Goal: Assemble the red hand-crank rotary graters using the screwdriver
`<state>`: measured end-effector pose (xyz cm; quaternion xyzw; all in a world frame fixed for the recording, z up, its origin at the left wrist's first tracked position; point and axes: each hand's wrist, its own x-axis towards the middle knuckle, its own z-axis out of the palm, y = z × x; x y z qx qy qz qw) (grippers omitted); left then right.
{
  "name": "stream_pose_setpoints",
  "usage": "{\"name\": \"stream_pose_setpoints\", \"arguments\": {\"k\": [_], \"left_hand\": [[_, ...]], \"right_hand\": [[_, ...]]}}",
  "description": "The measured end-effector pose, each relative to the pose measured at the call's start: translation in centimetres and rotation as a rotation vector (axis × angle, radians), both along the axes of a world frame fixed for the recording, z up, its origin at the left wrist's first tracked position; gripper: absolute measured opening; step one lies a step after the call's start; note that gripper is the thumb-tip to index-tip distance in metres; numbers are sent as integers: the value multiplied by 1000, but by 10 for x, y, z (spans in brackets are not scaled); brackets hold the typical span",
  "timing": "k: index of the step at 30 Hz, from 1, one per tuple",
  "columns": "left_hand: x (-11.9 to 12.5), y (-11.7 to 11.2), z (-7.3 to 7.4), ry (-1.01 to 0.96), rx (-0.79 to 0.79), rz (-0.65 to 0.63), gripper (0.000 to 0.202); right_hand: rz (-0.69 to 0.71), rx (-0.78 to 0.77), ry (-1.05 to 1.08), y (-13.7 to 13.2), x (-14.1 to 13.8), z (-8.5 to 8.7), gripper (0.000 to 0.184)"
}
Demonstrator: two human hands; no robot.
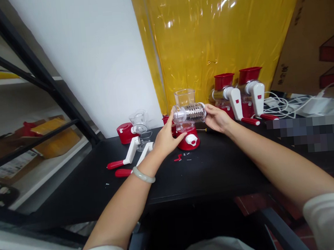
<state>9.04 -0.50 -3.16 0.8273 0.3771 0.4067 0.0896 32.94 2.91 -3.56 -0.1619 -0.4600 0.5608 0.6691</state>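
Observation:
A rotary grater [184,96] with a clear body and red base stands upright on the black table. My left hand [169,138] is closed around its left side, thumb low against the red base, fingers partly hidden behind. At the right opening, my right hand [217,118] pinches the white end of a metal grater drum [195,112], which sits in the clear barrel; how far in I cannot tell. A white knob [192,140] shows on the front of the base. Two white cranks with red handles, one crank [132,151] nearer the back, lie to the left.
Two assembled graters, one nearer grater [224,93], stand at the right beside tangled white cables [284,106]. Another red base [125,133] and clear parts [139,123] lie at the left. Small red scraps [177,158] lie in front. Black metal shelving [27,74] borders the left.

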Motion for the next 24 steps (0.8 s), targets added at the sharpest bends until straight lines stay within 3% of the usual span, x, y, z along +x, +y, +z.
{"name": "stream_pose_setpoints", "arguments": {"k": [9, 19, 24], "left_hand": [[0, -2, 0, 37, 26, -17, 99], [0, -2, 1, 72, -4, 32, 104], [0, -2, 1, 59, 17, 43, 104]], "right_hand": [[-17, -23, -23, -2, 4, 3, 18], [73, -67, -223, -7, 12, 6, 8], [64, -57, -238, -11, 9, 8, 15]]}}
